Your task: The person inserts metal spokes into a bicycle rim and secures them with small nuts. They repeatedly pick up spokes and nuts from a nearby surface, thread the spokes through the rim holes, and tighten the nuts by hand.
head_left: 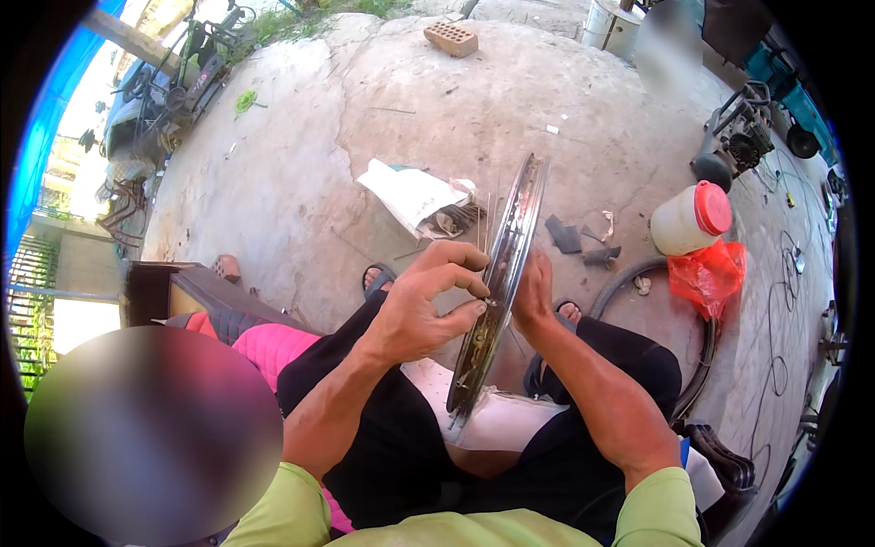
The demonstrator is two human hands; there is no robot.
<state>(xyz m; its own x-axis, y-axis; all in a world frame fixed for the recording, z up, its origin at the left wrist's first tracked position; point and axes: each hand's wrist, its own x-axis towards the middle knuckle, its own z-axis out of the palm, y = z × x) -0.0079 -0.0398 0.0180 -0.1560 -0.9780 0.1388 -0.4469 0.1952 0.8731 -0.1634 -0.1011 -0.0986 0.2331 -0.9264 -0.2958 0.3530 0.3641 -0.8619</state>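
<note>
A metal wheel rim (510, 246) stands upright and nearly edge-on between my knees, its channel toward my left. My left hand (424, 305) is at the rim's outer face, thumb and index finger closed in a pinch by a tiny piece I cannot make out. The other fingers of that hand are bent. On the far side of the rim, my right hand (533, 292) is close against it, and its fingers are mostly hidden. Thin wire-like spokes (488, 219) show beside the upper rim. Beneath the rim lies a whitish sheet or board (529, 421).
Ahead, a white sack (410, 196) holds thin rods. Dark scraps (563, 234) lie right of the rim. Further right are a red-lidded tub (679, 223), a red plastic bag (711, 278), a black tire (700, 365) and a machine (743, 137). A brick (451, 39) sits far ahead.
</note>
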